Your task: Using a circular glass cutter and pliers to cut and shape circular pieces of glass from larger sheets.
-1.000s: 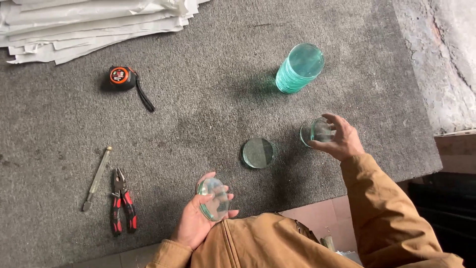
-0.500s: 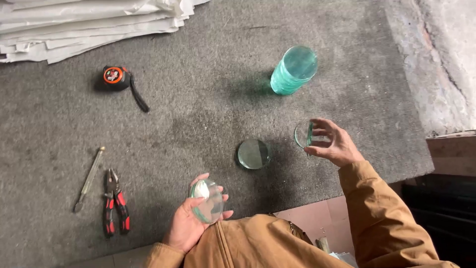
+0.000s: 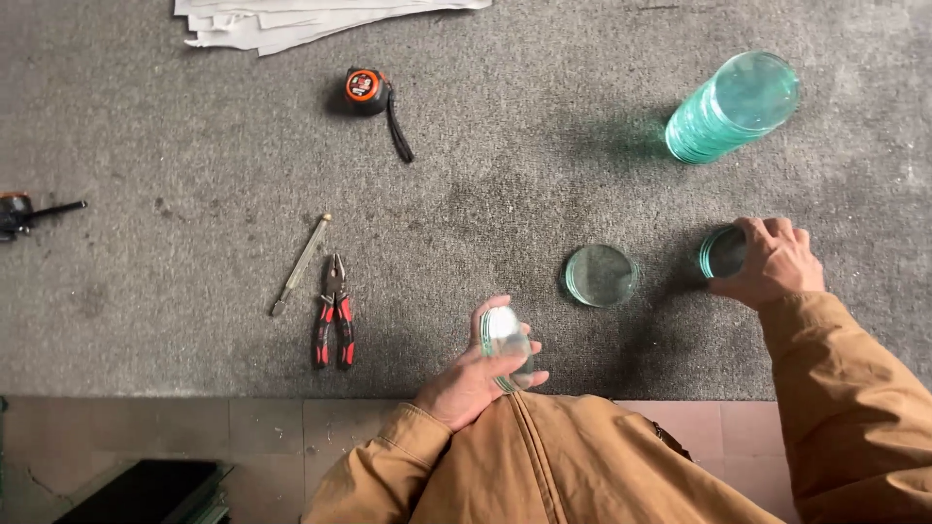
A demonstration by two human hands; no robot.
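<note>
Grey carpeted bench [image 3: 194, 126] | left hand [image 3: 476, 378] curled around a few round glass discs [image 3: 505, 344] at the near edge | right hand [image 3: 772, 260] closed over a small disc stack [image 3: 720, 252] | lone disc pile [image 3: 600, 275] between them | tall green stack [image 3: 733, 105] beyond | pliers [image 3: 332, 311], tape measure [image 3: 367, 87] left.

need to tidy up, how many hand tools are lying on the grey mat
4: tape measure at the top, slim metal rod tool and red-handled pliers side by side lower left, a dark tool cut off at the left edge.
</note>
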